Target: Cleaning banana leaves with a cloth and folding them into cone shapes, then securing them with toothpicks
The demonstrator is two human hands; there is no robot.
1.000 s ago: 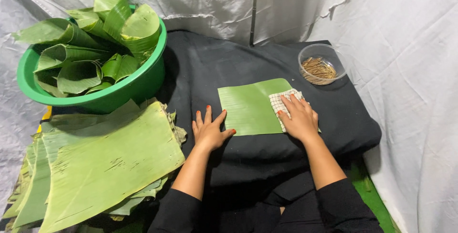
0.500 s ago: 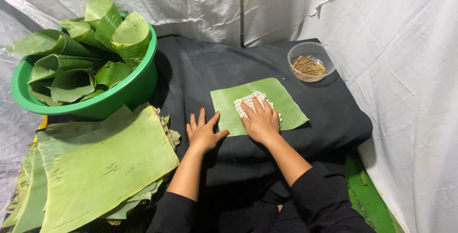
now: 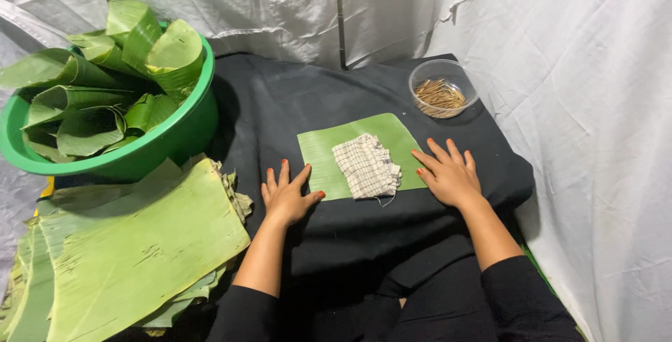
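Green leaf: a cut rectangle of banana leaf (image 3: 329,153) lay flat on the black cloth (image 3: 280,104) over the counter, squarely in front of the person, likely so both hands could reach it evenly.
Rag: a checked rag (image 3: 365,166) sat crumpled on the leaf's middle, touching it, one loose thread trailing off the near edge; let go, no hand on it.
Left hand: left hand (image 3: 285,195) lay flat, palm down, fingers spread and relaxed, gripping nothing. It rested on the cloth just beside the leaf's near left corner; thumb tip at the leaf edge, cannot tell if touching.
Right hand: right hand (image 3: 448,172) also palm down, fingers splayed and pointing up-left, released, holding nothing. Fingertips just beside the leaf's right edge; contact unclear.
Arm pose: both forearms bare, black sleeves pushed up, elbows close to the body, wrists low, the hands flanking the leaf on either side.
Basin: a green basin (image 3: 185,135) at far left held rolled and folded leaves, well apart from the hands, probably parked as a bin.
Stack: a pile of large flat leaves (image 3: 133,244) lay at near left below the basin, within left-arm reach.
Bowl: a clear bowl (image 3: 442,90) of thin sticks stood at the far right, near the leaf but not touching.
Backdrop: white sheeting (image 3: 574,104) hung behind and on the right.
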